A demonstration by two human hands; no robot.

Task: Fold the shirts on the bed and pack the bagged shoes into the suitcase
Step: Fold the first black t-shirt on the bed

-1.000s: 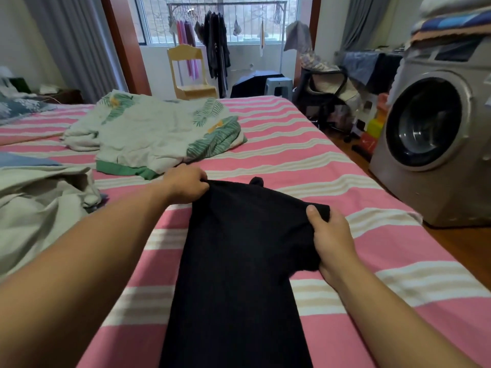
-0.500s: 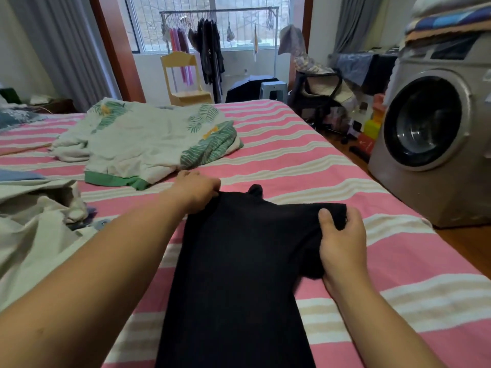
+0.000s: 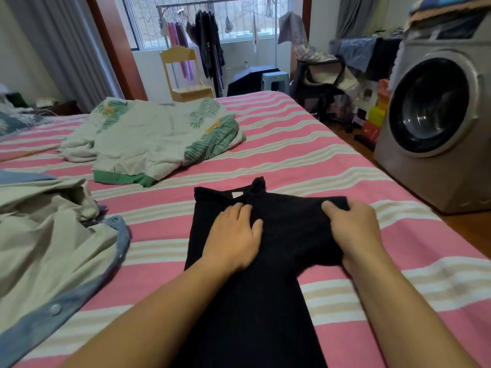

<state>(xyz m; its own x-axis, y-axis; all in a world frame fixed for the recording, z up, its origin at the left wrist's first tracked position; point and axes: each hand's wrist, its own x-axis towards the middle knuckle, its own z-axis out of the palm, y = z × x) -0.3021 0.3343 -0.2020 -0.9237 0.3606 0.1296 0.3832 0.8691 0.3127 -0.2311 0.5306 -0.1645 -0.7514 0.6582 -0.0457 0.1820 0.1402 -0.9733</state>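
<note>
A black shirt [image 3: 255, 296] lies lengthwise on the pink striped bed [image 3: 305, 155], its collar end pointing away from me, a white label showing at the neck. My left hand [image 3: 236, 240] lies flat on the upper middle of the shirt with its fingers straight. My right hand [image 3: 353, 232] rests on the shirt's right shoulder part, thumb on top and fingers over the folded edge, which bunches under the palm. No shoes or suitcase show in this view.
A cream shirt with blue trim [image 3: 53, 256] lies crumpled at the left. A white and green leaf-print garment [image 3: 156, 144] lies further up the bed. A washing machine [image 3: 438, 123] stands right of the bed; a yellow chair [image 3: 186, 73] and a clothes rack stand beyond it.
My left hand let go of the shirt's top left corner and moved onto its middle, lying flat. The right hand laid the right side down and stays on it.
</note>
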